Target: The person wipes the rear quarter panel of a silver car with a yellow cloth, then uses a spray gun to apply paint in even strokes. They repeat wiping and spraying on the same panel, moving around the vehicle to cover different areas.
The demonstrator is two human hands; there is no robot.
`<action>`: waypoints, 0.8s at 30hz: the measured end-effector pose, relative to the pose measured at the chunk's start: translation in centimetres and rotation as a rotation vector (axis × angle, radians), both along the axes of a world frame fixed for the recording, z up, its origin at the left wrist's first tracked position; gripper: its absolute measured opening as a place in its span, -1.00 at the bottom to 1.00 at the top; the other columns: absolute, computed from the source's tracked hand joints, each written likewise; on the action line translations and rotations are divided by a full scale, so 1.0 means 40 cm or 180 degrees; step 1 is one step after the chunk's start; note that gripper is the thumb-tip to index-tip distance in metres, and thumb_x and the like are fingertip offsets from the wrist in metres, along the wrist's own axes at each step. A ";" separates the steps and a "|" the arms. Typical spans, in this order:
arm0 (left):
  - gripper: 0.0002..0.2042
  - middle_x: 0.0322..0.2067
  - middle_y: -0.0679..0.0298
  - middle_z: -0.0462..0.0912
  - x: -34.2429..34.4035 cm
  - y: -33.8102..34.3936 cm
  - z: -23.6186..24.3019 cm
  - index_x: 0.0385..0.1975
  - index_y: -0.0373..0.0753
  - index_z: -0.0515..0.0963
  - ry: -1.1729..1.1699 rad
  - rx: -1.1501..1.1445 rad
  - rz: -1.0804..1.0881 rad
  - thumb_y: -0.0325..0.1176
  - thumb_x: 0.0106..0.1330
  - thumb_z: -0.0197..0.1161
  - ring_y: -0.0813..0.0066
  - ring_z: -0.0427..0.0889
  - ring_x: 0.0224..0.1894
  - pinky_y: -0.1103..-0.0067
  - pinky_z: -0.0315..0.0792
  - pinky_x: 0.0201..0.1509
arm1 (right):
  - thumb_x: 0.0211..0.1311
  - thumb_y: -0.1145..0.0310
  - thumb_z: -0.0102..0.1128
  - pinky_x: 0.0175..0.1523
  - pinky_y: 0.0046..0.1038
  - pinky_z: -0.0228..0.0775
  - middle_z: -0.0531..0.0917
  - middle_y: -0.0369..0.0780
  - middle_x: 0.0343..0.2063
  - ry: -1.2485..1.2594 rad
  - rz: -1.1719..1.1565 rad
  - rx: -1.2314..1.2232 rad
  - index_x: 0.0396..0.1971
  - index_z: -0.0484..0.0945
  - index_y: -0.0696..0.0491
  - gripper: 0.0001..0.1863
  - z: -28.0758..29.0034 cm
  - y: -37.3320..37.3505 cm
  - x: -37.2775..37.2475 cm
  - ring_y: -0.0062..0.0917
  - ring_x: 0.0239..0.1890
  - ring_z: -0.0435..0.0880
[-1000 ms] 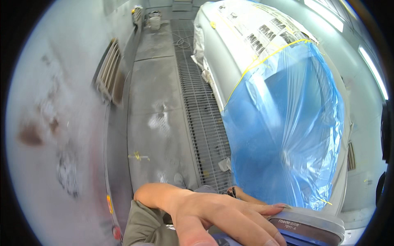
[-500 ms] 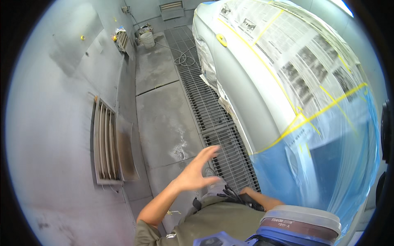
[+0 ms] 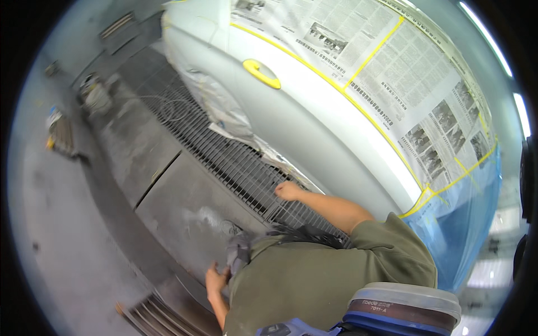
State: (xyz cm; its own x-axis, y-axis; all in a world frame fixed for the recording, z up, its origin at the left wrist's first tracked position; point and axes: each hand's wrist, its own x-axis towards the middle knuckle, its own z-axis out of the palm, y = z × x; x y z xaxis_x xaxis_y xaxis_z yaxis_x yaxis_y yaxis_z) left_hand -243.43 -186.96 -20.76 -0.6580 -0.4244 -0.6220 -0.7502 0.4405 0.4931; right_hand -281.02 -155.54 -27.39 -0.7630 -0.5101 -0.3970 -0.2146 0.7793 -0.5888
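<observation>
Right hand [image 3: 288, 190]: stretched out toward 12 o'clock and low down, by the bottom edge of the car panel [image 3: 302, 123] where it meets the floor grate [image 3: 224, 151]. The fingers are curled together into a loose fist. I cannot tell whether they pinch anything.

Left hand [image 3: 216, 280]: at 7 o'clock, close to my waist, against a grey cloth [image 3: 238, 249] bunched at my shirt front. I cannot tell whether the fingers are closed on it.

Judgement on method: work this close to the sill is best done with the knuckles kept off the bare grey surface, and with my weight kept steady above the grate bars.

Materials:
- The panel is smooth, matt grey and gently curved.
- Its door handle [image 3: 261, 73], at 12 o'clock, is wrapped in yellow.
- Newspaper [image 3: 392, 73] covers the glass above, at 1 o'clock. It lies flat and is edged with yellow tape [image 3: 358, 112] in straight runs.
- Thin, glossy blue film [image 3: 465, 224] hangs at 3 o'clock.
- A crumpled pale sheet [image 3: 224, 112] trails along the lower body at 11 o'clock.
- The grate is dark metal with narrow parallel bars.
- Beside the grate, at 9 o'clock, a concrete slab [image 3: 185, 201] is dusted with pale overspray.
- My respirator [image 3: 403, 308], grey over blue, sits at 5 o'clock.
</observation>
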 end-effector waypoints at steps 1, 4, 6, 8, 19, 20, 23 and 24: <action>-0.36 0.12 -0.19 0.61 -0.114 -0.117 0.017 0.23 -0.40 0.49 0.0247 -0.0193 -0.0368 -0.22 0.18 0.48 -0.11 0.65 0.11 0.24 0.51 0.22 | 0.21 0.14 0.20 -0.06 -0.19 0.56 0.79 -0.16 -0.26 -0.0155 -0.0029 0.0162 -0.17 0.76 -0.02 -0.68 -0.015 -0.048 -0.011 -0.17 -0.21 0.75; -0.41 0.11 -0.18 0.60 -0.439 -0.453 0.137 0.23 -0.35 0.50 0.1072 -0.1101 -0.1393 -0.23 0.22 0.45 -0.13 0.60 0.15 0.22 0.47 0.25 | 0.25 0.15 0.12 -0.07 -0.13 0.54 0.78 -0.12 -0.29 -0.0151 0.0330 0.0193 -0.28 0.74 0.02 -0.70 -0.079 -0.147 -0.034 -0.12 -0.21 0.73; -0.43 0.12 -0.14 0.61 -0.649 -0.651 0.221 0.25 -0.30 0.49 0.1260 -0.1069 -0.1467 -0.27 0.24 0.42 -0.09 0.58 0.19 0.24 0.46 0.26 | 0.25 0.23 0.03 -0.06 0.04 0.52 0.73 0.04 -0.27 0.0000 0.0598 0.0144 -0.35 0.70 0.16 -0.66 -0.132 -0.202 -0.056 0.10 -0.17 0.67; -0.47 0.11 -0.12 0.62 -0.840 -0.829 0.265 0.23 -0.29 0.50 0.1704 -0.0746 -0.1392 -0.30 0.25 0.40 -0.07 0.59 0.17 0.25 0.47 0.25 | 0.22 0.19 0.05 -0.06 -0.02 0.56 0.73 0.06 -0.23 0.0050 0.1094 0.1392 -0.30 0.73 0.14 -0.64 -0.191 -0.268 -0.100 0.07 -0.13 0.70; -0.48 0.02 -0.12 0.67 -1.187 -1.538 0.110 0.19 -0.27 0.54 0.0244 -0.0549 -0.0486 -0.12 0.31 0.33 -0.16 0.62 0.11 0.18 0.50 0.21 | 0.33 0.26 0.18 -0.21 -0.32 0.60 0.78 -0.10 -0.33 -0.1232 0.0430 0.0665 -0.18 0.70 0.19 -0.70 -0.233 -1.316 -1.055 -0.31 -0.33 0.77; -0.48 0.04 -0.12 0.67 -1.196 -1.600 0.089 0.19 -0.28 0.55 0.0357 -0.0519 -0.0298 -0.11 0.31 0.33 -0.16 0.62 0.11 0.18 0.50 0.22 | 0.40 0.27 0.16 -0.23 -0.37 0.60 0.77 -0.11 -0.38 -0.1528 -0.0611 0.0245 -0.09 0.68 0.22 -0.68 -0.200 -1.462 -1.190 -0.39 -0.36 0.77; -0.47 0.05 -0.10 0.67 -1.275 -1.818 0.006 0.21 -0.29 0.54 0.0445 -0.0055 0.0537 -0.09 0.33 0.30 -0.13 0.61 0.14 0.20 0.48 0.25 | 0.37 0.37 0.13 -0.27 -0.49 0.55 0.74 -0.21 -0.45 -0.1012 -0.0383 -0.0673 -0.16 0.67 0.20 -0.76 -0.103 -1.892 -1.571 -0.55 -0.42 0.72; -0.47 0.06 -0.10 0.67 -1.314 -1.904 -0.027 0.21 -0.29 0.54 0.0335 -0.0041 0.0573 -0.09 0.33 0.30 -0.12 0.61 0.15 0.20 0.48 0.26 | 0.34 0.34 0.12 -0.29 -0.47 0.53 0.72 -0.23 -0.51 -0.0704 -0.0164 -0.0798 -0.27 0.68 0.19 -0.76 -0.078 -2.022 -1.680 -0.54 -0.44 0.72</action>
State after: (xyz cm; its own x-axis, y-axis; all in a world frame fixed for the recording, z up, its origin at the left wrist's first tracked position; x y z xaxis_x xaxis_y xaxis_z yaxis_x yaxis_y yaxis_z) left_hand -295.97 -263.13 -21.86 -0.6319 -0.5485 -0.5475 -0.7620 0.3107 0.5682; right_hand -348.23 -236.41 -30.51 -0.6998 -0.5758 -0.4228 -0.0244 0.6108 -0.7914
